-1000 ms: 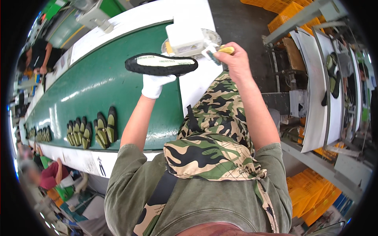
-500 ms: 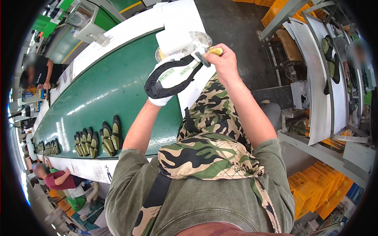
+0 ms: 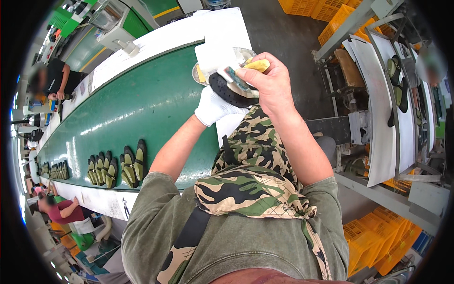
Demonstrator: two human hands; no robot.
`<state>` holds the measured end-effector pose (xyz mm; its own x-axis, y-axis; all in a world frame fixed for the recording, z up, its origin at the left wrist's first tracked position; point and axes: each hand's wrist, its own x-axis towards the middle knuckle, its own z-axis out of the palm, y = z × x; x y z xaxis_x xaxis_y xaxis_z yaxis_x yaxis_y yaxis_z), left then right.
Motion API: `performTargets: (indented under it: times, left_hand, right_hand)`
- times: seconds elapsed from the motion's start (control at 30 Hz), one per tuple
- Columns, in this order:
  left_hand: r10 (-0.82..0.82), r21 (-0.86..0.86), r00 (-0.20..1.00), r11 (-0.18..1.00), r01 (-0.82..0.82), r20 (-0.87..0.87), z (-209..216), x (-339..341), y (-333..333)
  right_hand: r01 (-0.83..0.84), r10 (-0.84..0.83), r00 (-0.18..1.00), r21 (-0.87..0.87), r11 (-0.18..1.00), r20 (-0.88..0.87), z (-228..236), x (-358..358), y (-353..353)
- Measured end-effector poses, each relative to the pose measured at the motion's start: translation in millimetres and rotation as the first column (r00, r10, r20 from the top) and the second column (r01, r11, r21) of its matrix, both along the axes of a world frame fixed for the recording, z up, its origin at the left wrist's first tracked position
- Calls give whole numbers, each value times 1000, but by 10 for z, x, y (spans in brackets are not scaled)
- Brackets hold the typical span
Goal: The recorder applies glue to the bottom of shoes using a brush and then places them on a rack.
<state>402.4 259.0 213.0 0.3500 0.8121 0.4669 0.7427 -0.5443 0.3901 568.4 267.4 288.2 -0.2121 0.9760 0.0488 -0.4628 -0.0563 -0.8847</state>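
Note:
My left hand (image 3: 215, 107), in a white glove, is closed around a shoe sole (image 3: 226, 91) with a black rim and pale inner side. The sole is held tilted above the near end of the bench, its far part hidden by my right hand. My bare right hand (image 3: 272, 83) pinches a small brush-like tool (image 3: 236, 78), white with a teal pad, against the sole. A yellow sponge-like piece (image 3: 259, 65) sticks out between the same fingers; whether it belongs to the tool I cannot tell. Just beyond is a white block-shaped container (image 3: 213, 57) beside a round dish (image 3: 247, 53).
A green belt (image 3: 156, 104) runs leftward between white ledges (image 3: 165, 33), carrying several olive-and-black shoes (image 3: 135, 163). On the right stands a metal rack (image 3: 402, 118) with shoes on it. Orange crates (image 3: 378, 236) are stacked lower right. Two people (image 3: 64, 208) (image 3: 59, 80) work at left.
The sole has turned and tilted, so its printed inner face no longer shows. My left hand has moved up and right, closer to my right hand, which still grips the tool.

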Motion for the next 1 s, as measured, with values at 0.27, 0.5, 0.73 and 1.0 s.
performTargets:
  times: [0.27, 0.5, 0.73, 1.0]
  left_hand:
    - [51, -581, 664, 536, 612, 746, -17, -148, -60]
    - [367, -452, 327, 335, 827, 871, -124, -91, -48]
    - [618, -382, 71, 387, 839, 783, -268, -58, 6]
    - [570, -405, 169, 316, 858, 804, -253, 346, 293]
  right_hand:
    - [65, -72, 997, 223, 973, 26, -132, 112, 394]
    - [-25, -8, 992, 259, 966, 126, -351, 328, 322]
    - [-98, 64, 980, 177, 979, 190, -544, 674, -29]
    - [-93, 89, 995, 134, 987, 33, -777, 1307, -241]
